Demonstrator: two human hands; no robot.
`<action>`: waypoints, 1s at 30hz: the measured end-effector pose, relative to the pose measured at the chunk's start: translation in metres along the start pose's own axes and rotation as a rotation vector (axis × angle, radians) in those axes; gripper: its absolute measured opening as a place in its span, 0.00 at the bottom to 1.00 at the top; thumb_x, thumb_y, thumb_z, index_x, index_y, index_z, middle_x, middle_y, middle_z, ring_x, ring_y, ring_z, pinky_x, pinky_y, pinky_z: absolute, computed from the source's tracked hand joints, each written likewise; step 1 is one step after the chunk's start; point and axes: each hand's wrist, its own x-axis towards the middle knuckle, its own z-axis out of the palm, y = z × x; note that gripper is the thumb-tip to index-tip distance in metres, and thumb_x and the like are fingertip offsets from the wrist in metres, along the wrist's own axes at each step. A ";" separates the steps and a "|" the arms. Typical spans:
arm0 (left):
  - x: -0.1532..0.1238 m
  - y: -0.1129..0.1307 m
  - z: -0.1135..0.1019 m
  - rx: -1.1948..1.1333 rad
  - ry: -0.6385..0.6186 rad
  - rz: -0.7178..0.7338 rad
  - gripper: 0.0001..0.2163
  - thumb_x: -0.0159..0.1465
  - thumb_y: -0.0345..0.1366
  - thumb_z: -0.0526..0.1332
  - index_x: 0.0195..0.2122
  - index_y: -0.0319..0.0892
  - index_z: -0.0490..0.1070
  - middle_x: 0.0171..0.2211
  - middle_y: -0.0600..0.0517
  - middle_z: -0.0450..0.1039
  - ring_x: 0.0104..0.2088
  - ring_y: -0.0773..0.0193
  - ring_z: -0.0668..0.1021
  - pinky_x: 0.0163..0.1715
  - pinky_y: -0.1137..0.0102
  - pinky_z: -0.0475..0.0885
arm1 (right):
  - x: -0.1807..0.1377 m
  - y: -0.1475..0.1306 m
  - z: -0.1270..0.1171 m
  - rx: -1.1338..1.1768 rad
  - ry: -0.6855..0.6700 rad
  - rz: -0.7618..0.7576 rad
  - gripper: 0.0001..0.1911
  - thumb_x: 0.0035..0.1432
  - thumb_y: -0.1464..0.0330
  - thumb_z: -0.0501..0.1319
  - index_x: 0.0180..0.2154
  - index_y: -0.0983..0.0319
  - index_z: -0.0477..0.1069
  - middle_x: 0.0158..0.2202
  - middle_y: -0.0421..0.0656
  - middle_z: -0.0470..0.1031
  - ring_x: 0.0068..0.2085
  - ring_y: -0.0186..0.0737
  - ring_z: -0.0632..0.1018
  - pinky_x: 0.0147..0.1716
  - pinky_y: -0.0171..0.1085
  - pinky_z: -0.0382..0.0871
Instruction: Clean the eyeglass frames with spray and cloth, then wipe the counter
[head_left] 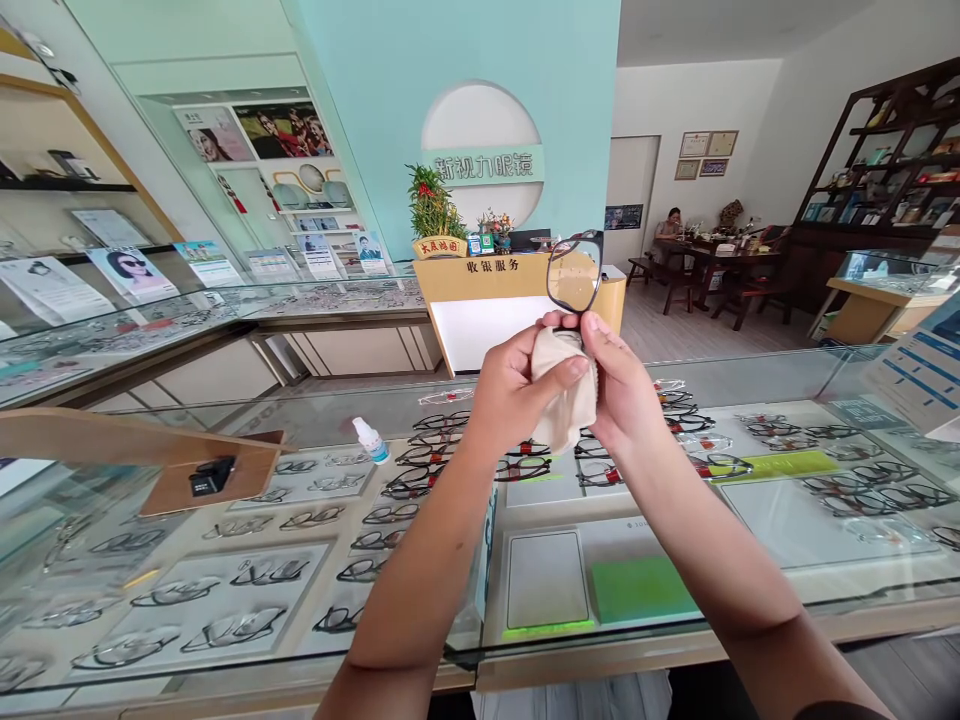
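A pair of dark-framed eyeglasses (575, 276) is held up over the glass counter, one lens upright above my fingers. Its other lens is wrapped in a cream cleaning cloth (561, 405). My left hand (517, 385) pinches the cloth around that covered lens, thumb across the front. My right hand (619, 375) grips the eyeglasses near the bridge, its fingers partly hidden behind the cloth. Small drops or specks show on the bare lens. To the left, a small white and blue spray bottle (371, 441) stands on the glass top.
Below me is a glass display counter (495, 640) with several rows of eyeglasses inside. A wooden stand (217, 470) is at the left, and a printed sign (919, 370) at the right. Beyond are a cashier desk (480, 285) and a seated person (670, 228) at a dark table.
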 end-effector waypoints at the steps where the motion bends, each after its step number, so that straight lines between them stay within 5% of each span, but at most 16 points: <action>1: -0.001 0.000 0.003 0.027 0.064 0.023 0.19 0.63 0.53 0.75 0.45 0.43 0.83 0.36 0.51 0.82 0.34 0.61 0.79 0.35 0.68 0.76 | -0.001 0.002 0.002 0.005 -0.001 0.001 0.16 0.60 0.53 0.75 0.36 0.53 0.74 0.49 0.43 0.85 0.55 0.48 0.82 0.52 0.48 0.80; 4: -0.003 0.002 0.006 0.062 0.160 0.058 0.19 0.68 0.57 0.69 0.41 0.44 0.83 0.32 0.52 0.80 0.32 0.62 0.77 0.33 0.69 0.73 | -0.003 0.005 0.005 -0.020 -0.017 0.007 0.18 0.59 0.51 0.75 0.36 0.54 0.73 0.51 0.44 0.84 0.56 0.49 0.81 0.53 0.48 0.79; 12: 0.002 -0.002 -0.004 -0.012 0.026 -0.032 0.23 0.69 0.61 0.65 0.36 0.44 0.81 0.33 0.51 0.79 0.35 0.62 0.77 0.36 0.67 0.74 | -0.002 -0.022 -0.007 -0.188 -0.059 -0.078 0.13 0.63 0.55 0.75 0.34 0.54 0.77 0.47 0.43 0.83 0.51 0.46 0.81 0.55 0.45 0.76; 20: 0.006 -0.013 -0.015 -0.088 0.192 -0.110 0.27 0.67 0.66 0.64 0.42 0.45 0.82 0.33 0.51 0.81 0.34 0.61 0.80 0.33 0.68 0.74 | -0.008 -0.039 -0.015 -0.378 -0.123 -0.078 0.12 0.63 0.56 0.76 0.34 0.55 0.80 0.53 0.43 0.79 0.49 0.44 0.78 0.53 0.45 0.73; 24: 0.007 -0.011 -0.021 -0.111 0.281 -0.086 0.27 0.67 0.67 0.64 0.40 0.45 0.82 0.32 0.52 0.81 0.32 0.64 0.79 0.31 0.70 0.73 | -0.007 -0.039 -0.014 -0.484 -0.220 -0.031 0.13 0.65 0.56 0.75 0.33 0.57 0.81 0.48 0.44 0.76 0.50 0.44 0.77 0.52 0.43 0.70; 30: 0.009 -0.006 -0.025 -0.088 0.265 -0.038 0.24 0.66 0.63 0.68 0.39 0.45 0.81 0.31 0.52 0.80 0.31 0.64 0.78 0.29 0.70 0.72 | -0.004 -0.034 -0.013 -0.536 -0.293 0.057 0.18 0.63 0.53 0.75 0.31 0.58 0.78 0.34 0.39 0.72 0.37 0.38 0.69 0.40 0.39 0.66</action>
